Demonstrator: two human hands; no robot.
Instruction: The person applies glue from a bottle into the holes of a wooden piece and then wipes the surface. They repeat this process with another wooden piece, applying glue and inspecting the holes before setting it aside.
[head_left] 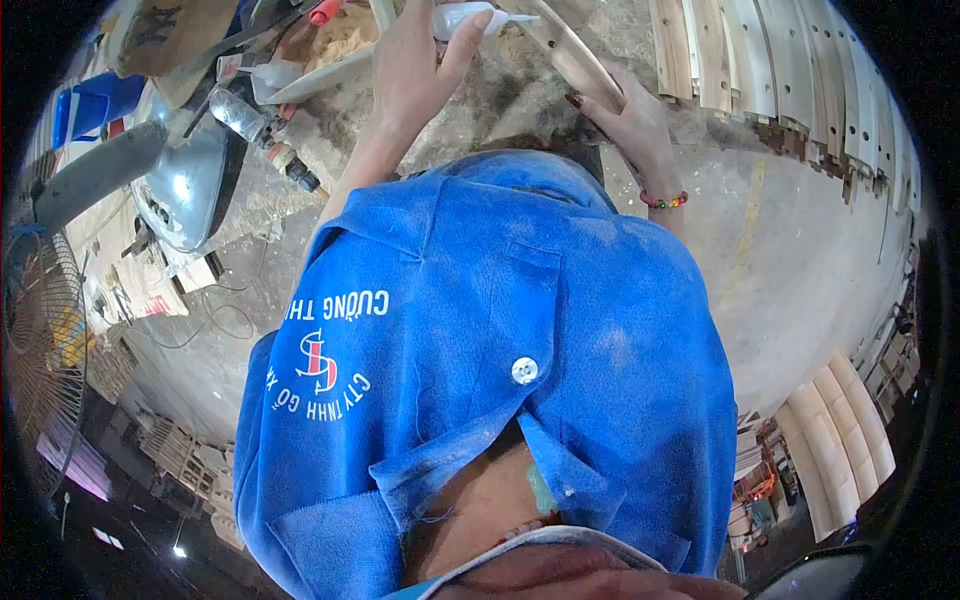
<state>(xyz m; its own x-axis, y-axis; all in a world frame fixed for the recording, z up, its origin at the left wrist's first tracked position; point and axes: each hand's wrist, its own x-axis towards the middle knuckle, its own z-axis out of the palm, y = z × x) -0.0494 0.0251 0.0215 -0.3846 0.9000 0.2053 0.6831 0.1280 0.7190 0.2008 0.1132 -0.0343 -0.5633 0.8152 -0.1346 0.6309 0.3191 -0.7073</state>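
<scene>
My left hand (418, 75) is closed around a small white squeeze bottle (460, 20), its thumb pressed along the side. The bottle's thin nozzle points right, toward a pale wooden slat (572, 58) with small dark holes. That slat is gripped near its lower end by my right hand (632, 118), thumb on the near side and fingers behind. A beaded bracelet circles my right wrist. The top edge of the view cuts off the slat's far end and part of my left hand.
Rows of curved wooden slats (770, 55) stand at the upper right. To the left are another squeeze bottle (275, 73), a tray of sawdust (330, 42), a tool with a clear cylinder (240, 115) and a caged fan (42, 330). A cable (215, 315) lies on the floor.
</scene>
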